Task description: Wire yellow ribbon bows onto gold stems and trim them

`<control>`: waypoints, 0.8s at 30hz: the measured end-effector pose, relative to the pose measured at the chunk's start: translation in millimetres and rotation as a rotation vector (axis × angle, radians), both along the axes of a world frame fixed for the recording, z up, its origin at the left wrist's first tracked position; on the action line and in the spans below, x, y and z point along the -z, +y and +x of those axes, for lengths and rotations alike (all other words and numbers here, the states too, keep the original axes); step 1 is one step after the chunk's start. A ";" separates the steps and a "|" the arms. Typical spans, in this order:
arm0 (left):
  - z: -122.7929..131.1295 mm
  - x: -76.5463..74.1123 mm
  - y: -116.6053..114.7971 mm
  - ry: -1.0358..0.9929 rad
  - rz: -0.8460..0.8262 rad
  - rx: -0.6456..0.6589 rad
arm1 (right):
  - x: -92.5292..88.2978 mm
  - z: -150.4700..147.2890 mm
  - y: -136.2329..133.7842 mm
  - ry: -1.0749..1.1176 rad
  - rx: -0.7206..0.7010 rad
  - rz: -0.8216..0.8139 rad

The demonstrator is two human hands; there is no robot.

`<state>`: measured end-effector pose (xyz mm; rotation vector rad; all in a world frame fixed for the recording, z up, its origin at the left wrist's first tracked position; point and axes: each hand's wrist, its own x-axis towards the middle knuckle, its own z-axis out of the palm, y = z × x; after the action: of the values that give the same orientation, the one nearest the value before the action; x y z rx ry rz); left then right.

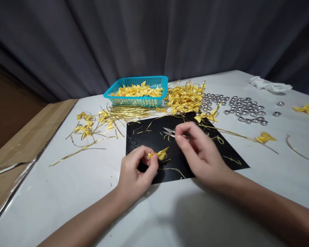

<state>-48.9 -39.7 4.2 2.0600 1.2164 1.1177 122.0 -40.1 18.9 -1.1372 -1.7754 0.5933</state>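
Head view, operator: where is the bow (161,154)?

Instructor: Over the near-left part of the black mat (221,149). Your left hand (135,169) pinches it at one end between thumb and fingertips.

Operator: And the other hand?

Instructor: Your right hand (198,152) is curled around the snips (169,132) above the mat's middle, with the blades pointing left. This reads as the trimming step. The next move calls for bringing the blades to the bow's stray end without loosening your pinch.

Operator: What can't be confirmed?

Instructor: Your fingers hide the snip handles, and the bow's tie is covered. Beyond the mat's far edge lie the basket (136,101) and gold ties (126,112). The silver pieces (244,109) past its far-right corner are too small to identify.
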 end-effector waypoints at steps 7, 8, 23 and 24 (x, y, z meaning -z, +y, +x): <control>1.2 0.1 1.5 -0.034 -0.031 -0.006 | 4.8 3.2 3.1 -0.163 -0.181 0.015; 1.4 0.0 1.5 -0.032 -0.025 0.000 | 6.4 3.0 3.4 -0.186 -0.199 0.048; 4.4 -0.6 2.0 -0.131 -0.165 0.027 | 6.8 -6.0 1.9 -0.151 -0.245 -0.146; 4.8 -0.6 1.9 -0.156 -0.205 0.027 | 7.0 -7.5 1.7 -0.056 -0.246 -0.226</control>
<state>-44.1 -37.8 4.8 1.7971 1.1716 1.0714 114.5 -38.4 11.9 -1.1003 -1.9496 0.9363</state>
